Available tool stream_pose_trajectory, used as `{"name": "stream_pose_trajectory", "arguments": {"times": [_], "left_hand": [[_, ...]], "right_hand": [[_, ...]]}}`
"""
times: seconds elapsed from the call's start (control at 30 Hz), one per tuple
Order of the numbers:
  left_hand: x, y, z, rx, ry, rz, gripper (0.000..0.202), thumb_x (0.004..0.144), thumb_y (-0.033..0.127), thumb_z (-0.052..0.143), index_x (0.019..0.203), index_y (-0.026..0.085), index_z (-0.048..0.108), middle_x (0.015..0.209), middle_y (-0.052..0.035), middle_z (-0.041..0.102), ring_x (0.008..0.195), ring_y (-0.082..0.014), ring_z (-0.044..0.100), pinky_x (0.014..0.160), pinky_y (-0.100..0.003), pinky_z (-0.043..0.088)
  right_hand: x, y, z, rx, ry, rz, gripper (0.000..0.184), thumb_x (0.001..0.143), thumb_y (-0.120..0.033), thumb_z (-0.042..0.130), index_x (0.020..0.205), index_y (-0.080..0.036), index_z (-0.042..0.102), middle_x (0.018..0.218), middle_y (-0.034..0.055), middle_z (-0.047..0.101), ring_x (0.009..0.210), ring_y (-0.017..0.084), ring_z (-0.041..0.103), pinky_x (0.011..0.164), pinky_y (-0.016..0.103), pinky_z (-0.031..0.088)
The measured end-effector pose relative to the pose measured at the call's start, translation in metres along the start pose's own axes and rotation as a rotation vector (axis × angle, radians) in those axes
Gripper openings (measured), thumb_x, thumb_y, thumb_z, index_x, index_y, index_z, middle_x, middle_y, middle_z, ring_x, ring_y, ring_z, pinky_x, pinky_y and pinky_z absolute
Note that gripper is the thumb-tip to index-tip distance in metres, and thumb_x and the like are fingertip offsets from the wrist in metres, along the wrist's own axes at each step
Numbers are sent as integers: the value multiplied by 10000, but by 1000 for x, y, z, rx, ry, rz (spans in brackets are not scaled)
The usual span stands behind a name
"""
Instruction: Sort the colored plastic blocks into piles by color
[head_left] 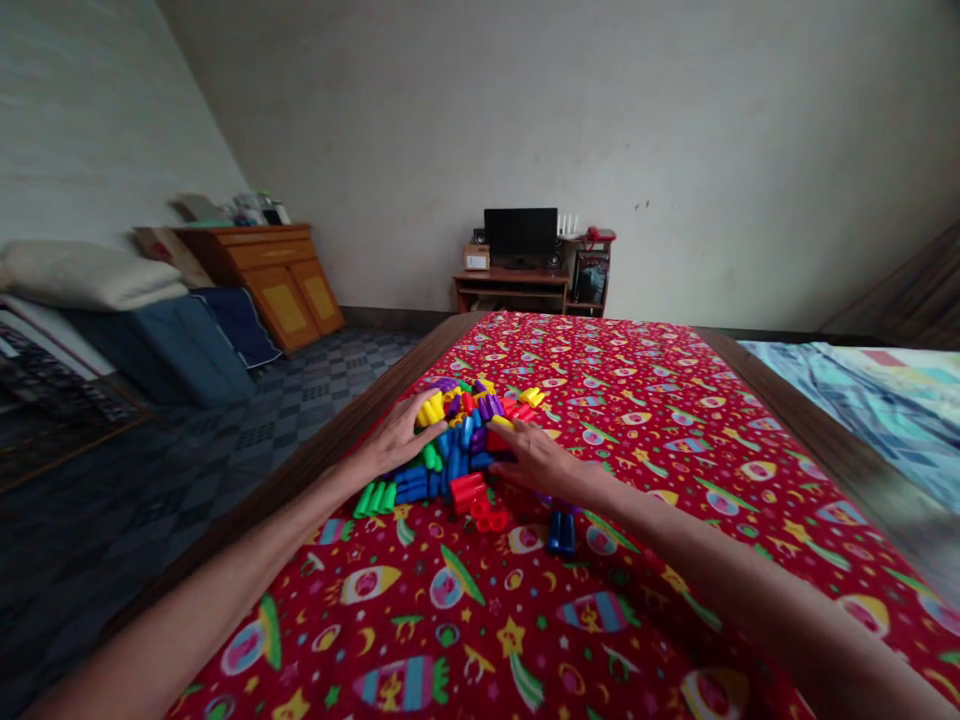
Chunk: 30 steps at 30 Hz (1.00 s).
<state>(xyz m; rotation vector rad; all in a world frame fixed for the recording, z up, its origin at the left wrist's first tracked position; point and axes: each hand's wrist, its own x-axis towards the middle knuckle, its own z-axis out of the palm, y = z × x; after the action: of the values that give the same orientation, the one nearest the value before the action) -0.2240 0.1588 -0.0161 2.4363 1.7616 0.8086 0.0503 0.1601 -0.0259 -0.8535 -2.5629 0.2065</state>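
Observation:
A heap of colourful plastic building blocks (459, 450), shaped like joined tubes, lies on the red patterned cloth. My left hand (401, 435) rests against the heap's left side, thumb apart from the fingers, beside yellow blocks (430, 408). On the right side, my right hand (536, 460) touches the heap with its fingers spread. Green blocks (375, 499) sit at the near left edge, and red blocks (469, 492) at the near middle. A dark blue block (561, 532) lies apart, below my right wrist. Neither hand visibly grips a block.
The red cloth (600, 370) covers a long table with a dark wooden edge (315, 450). Beyond it stands a desk (510, 284) with a monitor (520, 232). A wooden cabinet (270, 275) is at the left, and a bed with a light blue sheet (847, 400) at the right.

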Motion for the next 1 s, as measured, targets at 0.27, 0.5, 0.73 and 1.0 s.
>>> {"name": "stream_pose_trajectory", "arguments": {"times": [0.27,0.5,0.73,1.0], "left_hand": [[-5,36,-9,-146,-47,158,587,963,543,308,1448,217,367,1472,-107,454,1364,-257,410,1138,-427,326],[65,-6,14,-70,-31,-106,717,948,570,144,1408,83,399,1476,-195,427,1395,-275,361,1132,-460,286],[79,20,27,-126,-204,16,686,903,661,255,1287,195,581,1344,-106,600,1260,-250,542,1055,-382,425],[-12,39,-27,73,-230,346,758,836,636,547,1488,314,332,1545,-74,358,1418,-318,311,1145,-487,285]], "right_hand": [[35,8,-27,198,149,106,417,907,-323,543,1296,-177,583,1069,116,717,947,230,678,842,323,498],[58,48,-18,55,171,533,421,952,-335,481,1311,-129,557,1202,202,643,1189,304,565,995,449,427],[60,41,-5,309,48,276,432,1011,-396,314,1299,-198,569,1210,89,661,1142,212,605,973,358,457],[-31,16,-45,206,-127,-80,722,905,-598,456,1505,-220,318,1528,181,334,1408,303,317,1099,501,330]]}}
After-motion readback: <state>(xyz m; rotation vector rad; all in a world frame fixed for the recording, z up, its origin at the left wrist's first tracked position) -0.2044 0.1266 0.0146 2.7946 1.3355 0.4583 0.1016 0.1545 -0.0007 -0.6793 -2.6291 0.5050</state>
